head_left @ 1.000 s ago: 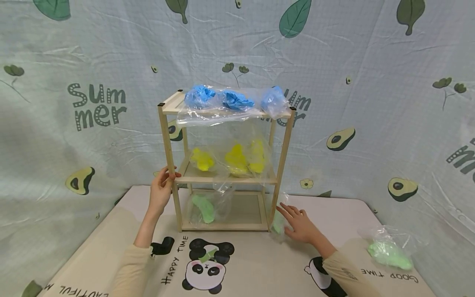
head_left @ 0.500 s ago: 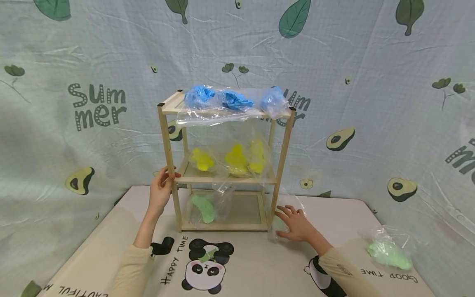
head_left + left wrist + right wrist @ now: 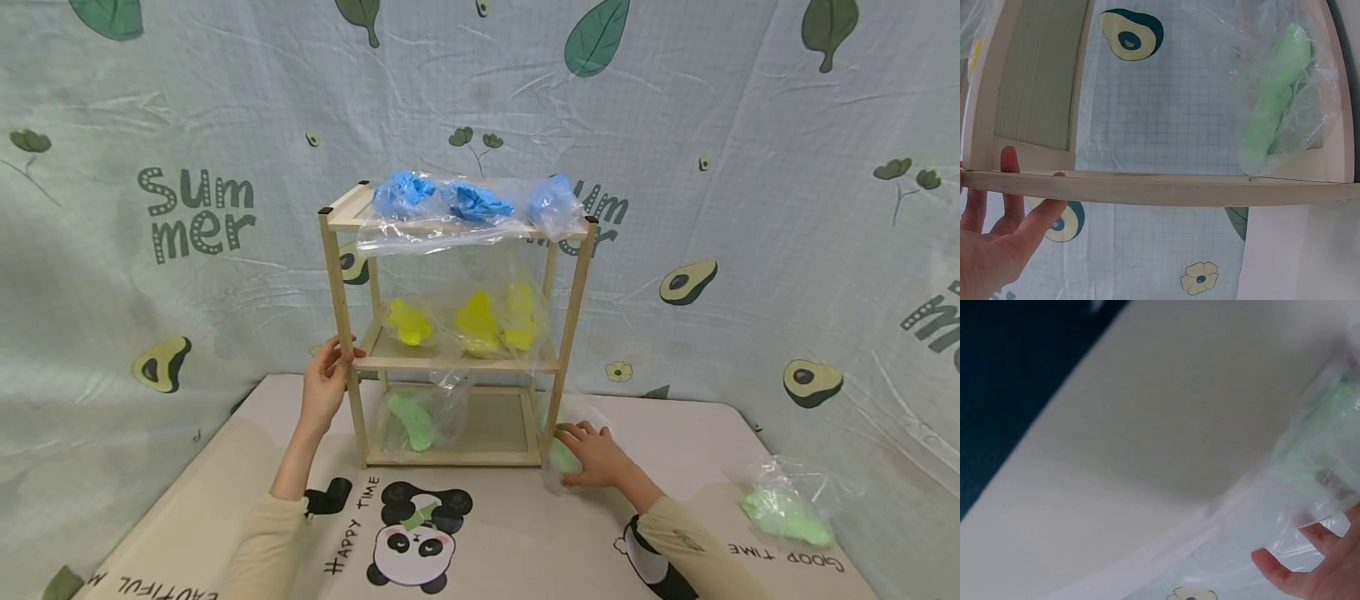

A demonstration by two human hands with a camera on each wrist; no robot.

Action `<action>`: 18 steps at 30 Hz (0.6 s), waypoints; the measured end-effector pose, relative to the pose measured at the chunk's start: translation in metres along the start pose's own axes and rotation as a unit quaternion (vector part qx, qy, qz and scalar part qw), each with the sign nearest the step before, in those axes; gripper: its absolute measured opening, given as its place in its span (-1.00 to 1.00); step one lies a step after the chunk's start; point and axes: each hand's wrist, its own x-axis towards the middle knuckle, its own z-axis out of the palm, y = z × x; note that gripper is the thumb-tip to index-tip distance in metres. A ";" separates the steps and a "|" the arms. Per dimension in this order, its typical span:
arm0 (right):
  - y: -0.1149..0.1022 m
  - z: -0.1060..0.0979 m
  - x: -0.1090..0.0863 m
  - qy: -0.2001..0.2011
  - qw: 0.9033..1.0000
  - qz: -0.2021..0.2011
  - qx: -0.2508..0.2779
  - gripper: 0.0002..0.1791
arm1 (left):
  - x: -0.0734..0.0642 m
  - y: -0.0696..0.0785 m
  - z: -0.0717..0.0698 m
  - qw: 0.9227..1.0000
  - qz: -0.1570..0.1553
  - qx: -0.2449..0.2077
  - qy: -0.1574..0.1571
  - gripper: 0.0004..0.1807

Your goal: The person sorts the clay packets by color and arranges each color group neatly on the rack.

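A wooden three-tier shelf rack [image 3: 459, 365] stands on the table. Around its front left post, at middle-shelf height, my left hand [image 3: 326, 383] holds on with thumb and fingers; the left wrist view shows fingertips [image 3: 1010, 160] past the post [image 3: 1166, 190]. Beside the foot of the front right post lies a clear plastic bag with a soft pale green item [image 3: 564, 457]. My right hand [image 3: 597, 460] touches this bag, its fingers spread over it. In the right wrist view the thumb stands apart from the bag [image 3: 1319, 434], and one finger shows blurred through the plastic.
Bagged crumpled blue items [image 3: 480, 202] lie on the top shelf, bagged yellow items [image 3: 478, 321] on the middle one. The bottom shelf bears one green bag [image 3: 412, 422] at its left. Another green bag [image 3: 787, 510] lies at the table's right. A printed cloth hangs behind.
My right hand has shifted slightly down and left over the green bag beside the rack, and its fingers have come lower. The left hand and the rack have not moved.
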 end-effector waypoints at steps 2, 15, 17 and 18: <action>0.001 0.001 0.001 -0.005 1.000 0.001 -0.002 -0.27 | 0.000 0.000 0.000 1.000 0.000 0.004 0.000 -0.76; 0.001 -0.001 -0.003 -0.011 1.000 -0.021 -0.013 -0.37 | 0.001 -0.001 0.000 1.000 0.000 -0.002 -0.001 -0.77; 0.002 0.000 -0.004 -0.007 0.999 -0.027 -0.017 -0.38 | 0.001 -0.001 0.000 1.000 0.001 -0.002 -0.002 -0.76; 0.002 0.001 -0.005 -0.003 0.999 -0.031 -0.020 -0.39 | 0.001 -0.001 0.000 1.000 0.002 -0.002 -0.002 -0.76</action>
